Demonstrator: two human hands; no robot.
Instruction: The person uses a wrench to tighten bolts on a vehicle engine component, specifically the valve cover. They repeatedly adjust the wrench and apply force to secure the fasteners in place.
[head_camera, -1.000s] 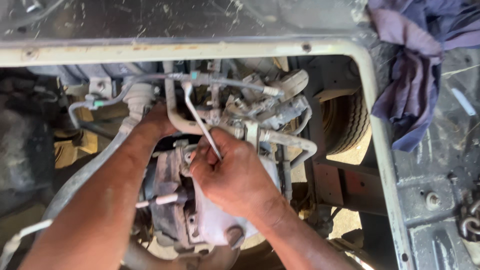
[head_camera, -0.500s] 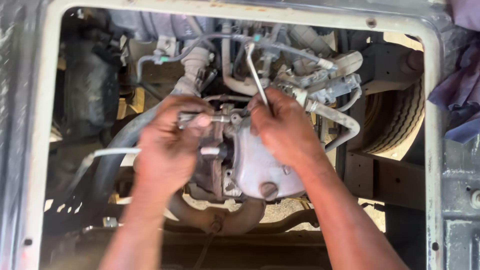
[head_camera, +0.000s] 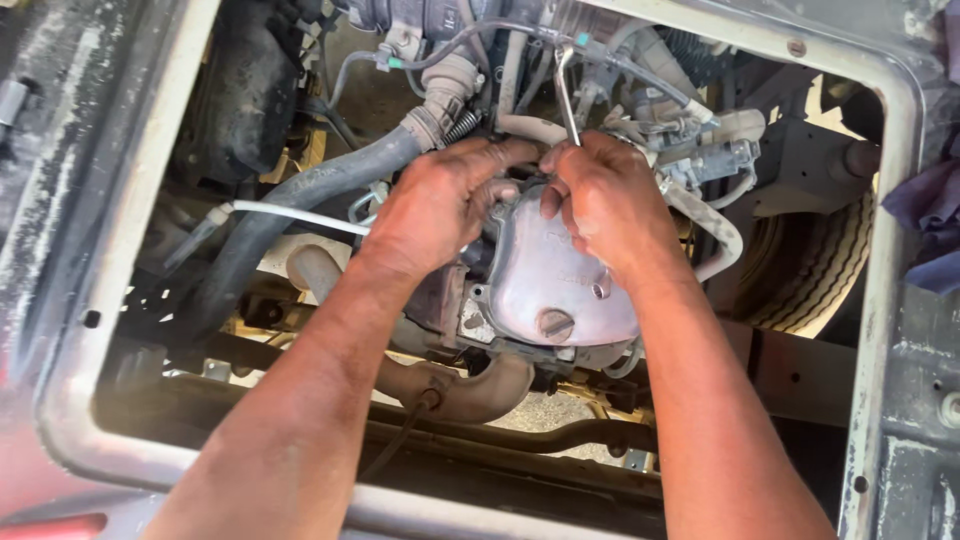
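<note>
Two hands at the engine's metal cover

Both hands work in the middle of the frame, inside a grey opening frame (head_camera: 885, 300). Left hand (head_camera: 440, 205) lies over the top left edge of the domed metal cover (head_camera: 560, 285), fingers curled down on it. Right hand (head_camera: 605, 200) has its grip clamped on a thin bent metal tool (head_camera: 568, 95) that rises toward the upper centre. Grey rubber hose (head_camera: 300, 205) runs off to the left, a tyre (head_camera: 810, 270) sits right
</note>
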